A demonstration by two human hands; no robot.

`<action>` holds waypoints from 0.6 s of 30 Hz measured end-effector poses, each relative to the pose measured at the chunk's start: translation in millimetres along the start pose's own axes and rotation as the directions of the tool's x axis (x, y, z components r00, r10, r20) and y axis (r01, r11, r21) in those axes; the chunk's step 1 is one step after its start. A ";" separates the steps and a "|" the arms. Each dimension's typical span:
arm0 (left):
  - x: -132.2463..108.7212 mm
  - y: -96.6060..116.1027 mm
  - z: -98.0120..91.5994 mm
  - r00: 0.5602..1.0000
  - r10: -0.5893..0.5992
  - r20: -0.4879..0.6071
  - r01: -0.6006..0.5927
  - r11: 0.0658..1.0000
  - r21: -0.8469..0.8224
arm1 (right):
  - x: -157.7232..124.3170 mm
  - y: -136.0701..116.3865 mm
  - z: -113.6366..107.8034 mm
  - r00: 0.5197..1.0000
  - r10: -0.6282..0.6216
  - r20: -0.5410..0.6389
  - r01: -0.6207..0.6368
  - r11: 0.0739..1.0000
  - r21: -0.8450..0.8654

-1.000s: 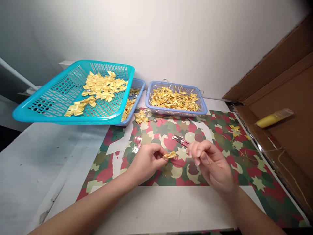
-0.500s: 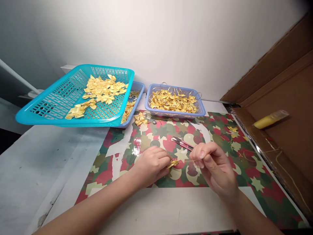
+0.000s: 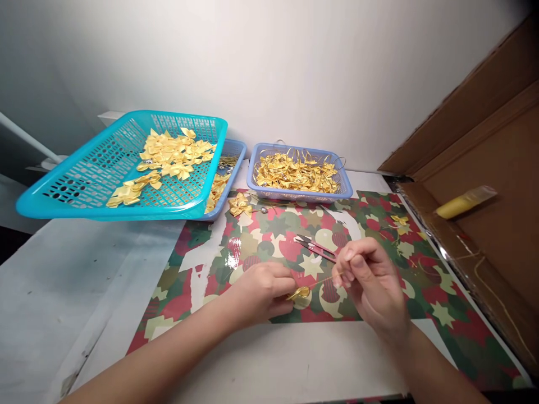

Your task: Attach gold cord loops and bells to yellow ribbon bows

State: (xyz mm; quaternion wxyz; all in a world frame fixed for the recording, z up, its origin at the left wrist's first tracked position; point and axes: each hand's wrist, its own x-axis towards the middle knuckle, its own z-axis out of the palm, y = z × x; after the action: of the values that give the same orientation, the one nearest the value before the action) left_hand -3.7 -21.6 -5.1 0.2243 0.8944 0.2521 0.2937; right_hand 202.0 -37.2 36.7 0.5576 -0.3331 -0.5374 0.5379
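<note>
A small gold ribbon bow (image 3: 300, 293) is pinched in the fingers of my left hand (image 3: 265, 289), low over the patterned sheet (image 3: 269, 225). From the bow a thin gold cord (image 3: 324, 280) runs up to the right. My right hand (image 3: 373, 283) grips the far end of that cord between thumb and fingers, so it stretches between both hands. Just behind the right hand lie pink thread snips (image 3: 318, 248), blades pointing left. Much of the bow is hidden by the left fingers.
A turquoise basket (image 3: 92, 210) with gold bows rests partly over a blue basket (image 3: 236, 168) at left. Another blue basket (image 3: 298, 194) of gold bows stands at the back. A loose bow (image 3: 240, 205) lies between them. Cardboard (image 3: 484, 134) borders the right, with a yellow tube (image 3: 465, 203).
The bow and my left hand have dropped slightly towards me. The cord now slants more steeply up to my right hand, which has shifted a little. The view has turned slightly.
</note>
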 end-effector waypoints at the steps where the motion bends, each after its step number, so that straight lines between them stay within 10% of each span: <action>1: 0.0 0.9 0.9 0.999 -0.034 -0.004 0.034 0.999 -0.011 | -0.4 0.0 -0.2 1.000 -0.003 -0.010 0.003 1.000 -0.008; 5: 0.7 4.7 3.5 0.963 -0.268 -0.036 0.260 0.954 -0.146 | -3.5 -2.5 2.2 1.000 0.005 -0.019 -0.005 1.000 -0.009; 9: 6.0 5.6 0.1 0.747 -0.661 0.063 0.545 0.556 -0.628 | -9.2 -8.5 9.3 0.998 -0.028 0.052 0.022 0.994 0.111; 13: 14.0 5.8 -2.9 0.573 -0.813 0.102 0.499 0.247 -0.831 | -16.6 -8.3 14.8 0.983 0.004 0.182 -0.043 0.977 0.208; 18: 17.4 6.8 -2.0 0.489 -0.854 0.177 0.411 0.046 -0.910 | -24.2 1.2 20.4 0.948 0.077 0.310 -0.158 0.956 0.246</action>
State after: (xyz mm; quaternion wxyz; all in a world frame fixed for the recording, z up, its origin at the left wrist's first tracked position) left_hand 9.4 -16.2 7.3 0.6977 0.3235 0.4799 0.4221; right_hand 186.0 -64.3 33.8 0.4770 -0.2017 -0.5162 0.6822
